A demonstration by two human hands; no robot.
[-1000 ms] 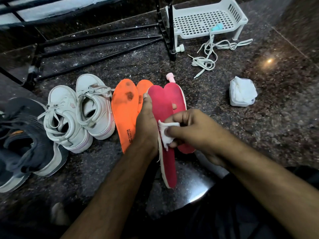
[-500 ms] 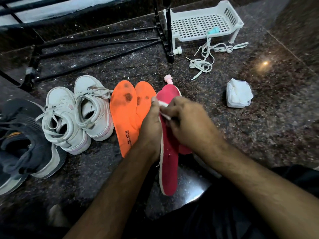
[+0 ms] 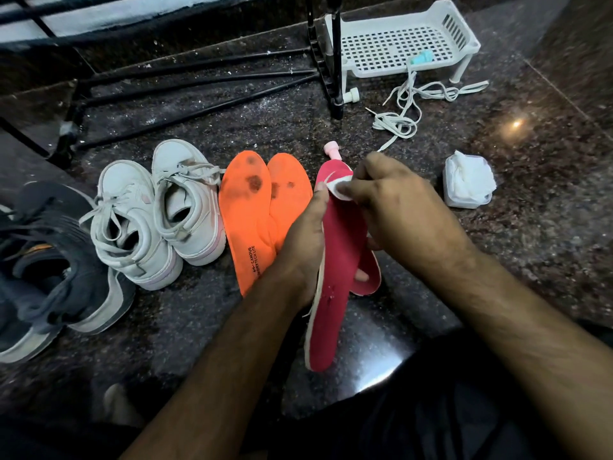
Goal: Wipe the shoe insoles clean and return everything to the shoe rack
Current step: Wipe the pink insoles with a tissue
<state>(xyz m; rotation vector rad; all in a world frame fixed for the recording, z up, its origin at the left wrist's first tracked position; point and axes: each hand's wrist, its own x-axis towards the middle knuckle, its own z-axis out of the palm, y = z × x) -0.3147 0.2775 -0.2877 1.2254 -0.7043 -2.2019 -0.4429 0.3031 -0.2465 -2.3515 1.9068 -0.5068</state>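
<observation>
- Left hand (image 3: 303, 240) grips a red insole (image 3: 335, 277) by its edge, lifted above the floor (image 3: 497, 260)
- Right hand (image 3: 394, 207) pinches a white wipe (image 3: 341, 189) against the insole's toe end
- Orange insoles (image 3: 252, 220) lie just left, beside white shoes (image 3: 156, 214)

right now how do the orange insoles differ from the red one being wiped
The orange insoles lie flat on the floor, untouched; the red insole is lifted, held by the left hand. The orange insoles carry dark stains near the toes; the red insole shows none there, where the right hand presses a white wipe. Both are out of their shoes.
</observation>
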